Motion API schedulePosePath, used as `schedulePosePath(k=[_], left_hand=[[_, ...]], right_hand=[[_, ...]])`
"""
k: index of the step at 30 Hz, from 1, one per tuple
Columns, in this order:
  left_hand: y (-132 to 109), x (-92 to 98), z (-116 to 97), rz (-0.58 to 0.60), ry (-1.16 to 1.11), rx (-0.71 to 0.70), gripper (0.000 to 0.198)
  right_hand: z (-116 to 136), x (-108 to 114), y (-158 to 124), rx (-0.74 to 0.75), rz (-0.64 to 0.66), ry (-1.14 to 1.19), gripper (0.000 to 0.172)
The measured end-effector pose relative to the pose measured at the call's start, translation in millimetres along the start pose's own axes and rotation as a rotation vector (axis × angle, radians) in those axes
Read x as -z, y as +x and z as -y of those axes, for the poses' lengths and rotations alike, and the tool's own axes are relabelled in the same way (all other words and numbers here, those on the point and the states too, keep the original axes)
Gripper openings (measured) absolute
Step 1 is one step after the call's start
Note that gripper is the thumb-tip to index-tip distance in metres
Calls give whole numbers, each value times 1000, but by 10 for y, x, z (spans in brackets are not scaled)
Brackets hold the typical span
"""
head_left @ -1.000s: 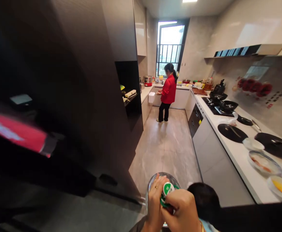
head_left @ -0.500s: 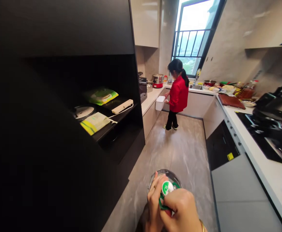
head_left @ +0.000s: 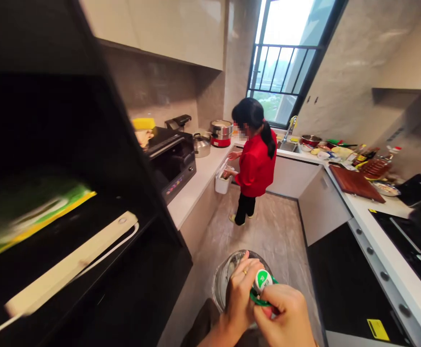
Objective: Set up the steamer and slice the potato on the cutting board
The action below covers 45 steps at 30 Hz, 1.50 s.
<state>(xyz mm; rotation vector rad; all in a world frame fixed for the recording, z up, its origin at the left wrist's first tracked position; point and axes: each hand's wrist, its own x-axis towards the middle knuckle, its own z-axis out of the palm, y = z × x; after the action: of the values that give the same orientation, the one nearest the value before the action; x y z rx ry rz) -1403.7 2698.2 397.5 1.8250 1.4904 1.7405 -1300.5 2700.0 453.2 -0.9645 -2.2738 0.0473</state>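
Observation:
Low in the view, close to my body, is a jug with a white-and-green cap (head_left: 263, 279) and a green handle (head_left: 259, 299). A clear, rounded body (head_left: 220, 284) shows beneath my hands and seems to belong to it. My left hand (head_left: 241, 289), with a ring on one finger, wraps against the left of the neck, fingers together. On the other side, my right hand (head_left: 284, 308) is closed on the green handle. The underside of the jug is hidden by my hands.
Ahead, a person in a red jacket (head_left: 257, 161) stands by a white bin (head_left: 223, 185) hung on the cabinet front. A dark shelf unit (head_left: 152, 270) with a power strip (head_left: 73, 265) is on my left. The counter with a cutting board (head_left: 357, 183) runs along the right.
My view has moved forward into the kitchen, so the shelf slips back on the left and the oven comes into sight. The bin's lid is now open under the other person's hands.

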Motion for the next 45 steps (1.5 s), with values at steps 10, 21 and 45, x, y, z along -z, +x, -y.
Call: schedulePosePath(k=[10,21,45], left_hand=[[2238,-1433,1104,101,-150,-76,20],[4429,-3576,1826,192,-268,55,15],[9429,-6614,4180,-51,-176,167,8]], right_hand=[[-2014,-342,1804,-98,-103,-89,24],[-4700,-199,3371,-88,-45,-164,22],[-9444,-875,7878,119,27,64,21]])
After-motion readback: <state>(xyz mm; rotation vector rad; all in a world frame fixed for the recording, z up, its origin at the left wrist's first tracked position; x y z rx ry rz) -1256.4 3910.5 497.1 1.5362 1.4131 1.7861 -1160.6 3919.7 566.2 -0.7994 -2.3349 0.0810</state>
